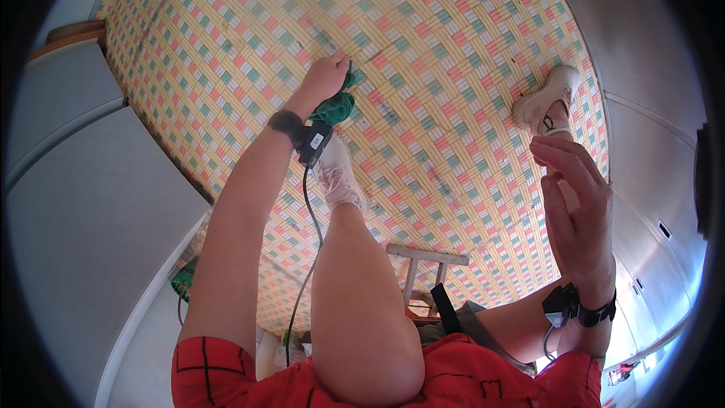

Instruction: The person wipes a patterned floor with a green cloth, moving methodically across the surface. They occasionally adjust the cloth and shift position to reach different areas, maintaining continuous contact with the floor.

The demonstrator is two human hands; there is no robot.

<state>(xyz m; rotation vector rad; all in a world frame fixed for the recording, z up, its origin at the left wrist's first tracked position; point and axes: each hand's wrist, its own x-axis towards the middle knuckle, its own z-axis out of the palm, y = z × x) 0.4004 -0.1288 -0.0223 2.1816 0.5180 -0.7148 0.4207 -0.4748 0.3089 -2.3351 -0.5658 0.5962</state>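
Observation:
A bunched green cloth is on the floor under my left hand, whose fingers close over its upper part. Part of the cloth spreads out below the wrist, near the toe of a white lace-up shoe. My right hand is raised at the right, holding nothing. Its fingers are loosely bent, with the thumb apart from them. The second white shoe shows just beyond those fingertips. Black straps with small devices are on both wrists, and a cable runs from the left device toward my body.
The floor covering has a woven pattern with dark smudges. Grey cabinet-like panels border it on the left, and metallic panels on the right. A wooden stool stands beneath me, partly hidden. Some green material lies at lower left.

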